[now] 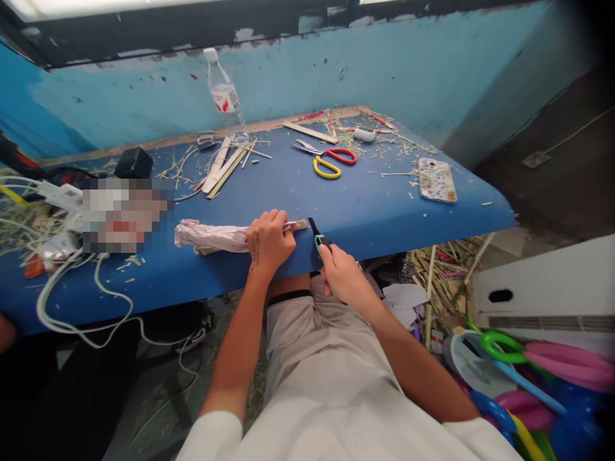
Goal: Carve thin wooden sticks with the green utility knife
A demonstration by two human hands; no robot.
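Observation:
At the front edge of the blue table [379,214], my left hand [271,238] is closed round a bundle wrapped in crumpled pale pink paper [211,237]. A short light-coloured strip end [301,225] pokes out past its fingers on the right. My right hand [342,272] grips a utility knife [319,241] with a dark blade and a teal-edged handle. The blade points up and away, close to the strip end but apart from it. Scissors [329,160] with one red and one yellow handle lie open beyond both hands.
Behind stand a plastic bottle [225,96] and several flat wooden strips [223,168]. A phone [436,180] lies at right, a white oval device [364,134] farther back. White cables [52,307] hang over the left edge. Balloons [567,365] and straw scraps [444,275] fill the floor at right.

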